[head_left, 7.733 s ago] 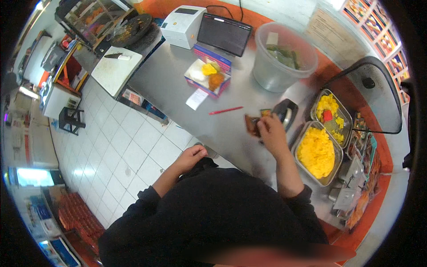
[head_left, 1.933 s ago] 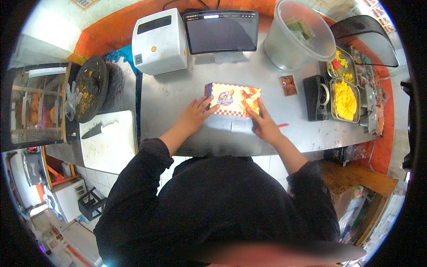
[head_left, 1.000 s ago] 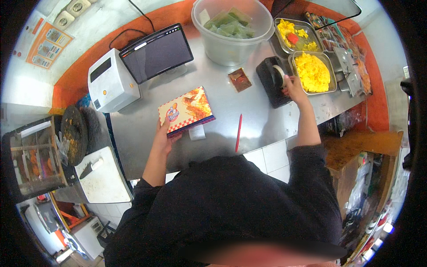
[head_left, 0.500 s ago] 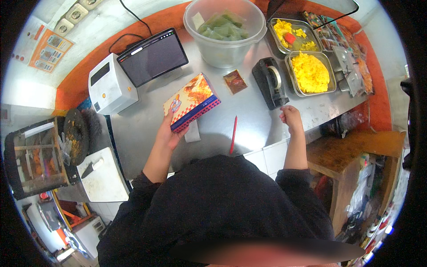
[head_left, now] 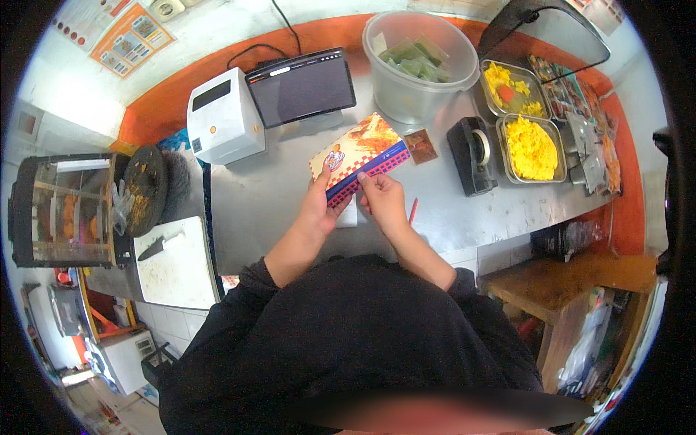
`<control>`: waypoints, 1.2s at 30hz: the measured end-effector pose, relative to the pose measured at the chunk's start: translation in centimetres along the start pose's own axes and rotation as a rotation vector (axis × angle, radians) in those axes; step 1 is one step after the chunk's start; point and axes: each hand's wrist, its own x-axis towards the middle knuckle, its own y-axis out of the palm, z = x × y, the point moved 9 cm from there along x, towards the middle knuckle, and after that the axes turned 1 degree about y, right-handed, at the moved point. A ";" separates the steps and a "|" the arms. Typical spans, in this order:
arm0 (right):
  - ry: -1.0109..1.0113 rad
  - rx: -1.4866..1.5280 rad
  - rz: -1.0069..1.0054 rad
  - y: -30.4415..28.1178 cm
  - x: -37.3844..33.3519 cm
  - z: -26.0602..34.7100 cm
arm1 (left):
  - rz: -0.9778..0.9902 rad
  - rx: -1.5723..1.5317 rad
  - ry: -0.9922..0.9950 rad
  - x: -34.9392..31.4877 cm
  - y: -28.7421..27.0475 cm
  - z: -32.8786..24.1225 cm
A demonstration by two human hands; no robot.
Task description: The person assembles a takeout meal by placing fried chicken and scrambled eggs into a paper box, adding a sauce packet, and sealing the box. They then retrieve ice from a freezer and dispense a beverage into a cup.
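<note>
My left hand (head_left: 319,205) grips a food carton (head_left: 357,154) by its near left corner. The carton has a cream and orange printed top and a blue and red checkered side, and is held tilted above the steel counter. My right hand (head_left: 384,203) is closed, thumb and fingertips pressed together against that checkered side; whatever lies between them is too small to make out. A black tape dispenser (head_left: 471,156) stands to the right. Just past the carton lies a small sachet of dark red-brown stuff (head_left: 420,146). A red pen (head_left: 413,210) lies beside my right wrist, and white paper (head_left: 348,214) shows under the carton.
A white label printer (head_left: 225,119) and a tablet (head_left: 304,90) stand at the back left. Behind are a clear bucket (head_left: 424,94) of green packets and containers of yellow food (head_left: 533,148). At left, a knife (head_left: 161,246) lies on a white cutting board (head_left: 177,275).
My right hand has moved left from the tape dispenser's end to the carton's side. The carton stays in my left hand. The whole view has shifted, so things on the counter appear farther right.
</note>
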 end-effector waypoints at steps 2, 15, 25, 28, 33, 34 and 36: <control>0.062 -0.083 -0.033 -0.2 -0.2 -0.7 | -0.010 -0.003 -0.014 -0.8 -0.5 -0.3; -0.629 -0.379 0.103 2.2 2.4 -0.3 | 0.351 -0.136 -0.267 -4.9 -6.0 -1.1; 0.068 -0.488 0.110 1.6 2.1 -11.4 | -0.098 0.117 0.331 -1.0 -15.8 -6.1; 0.141 -0.753 -0.131 -4.6 2.5 -6.5 | -0.155 0.279 0.329 0.9 -16.6 -3.7; -0.413 -0.078 0.265 1.1 -0.2 3.2 | -0.311 1.013 0.506 1.1 -16.4 -2.3; -0.415 -0.212 0.336 4.1 0.0 2.5 | -0.435 1.241 0.502 0.8 -16.6 -2.7; -0.091 -0.524 0.385 8.0 2.0 -2.7 | -0.416 1.277 0.795 -0.7 -14.3 -4.5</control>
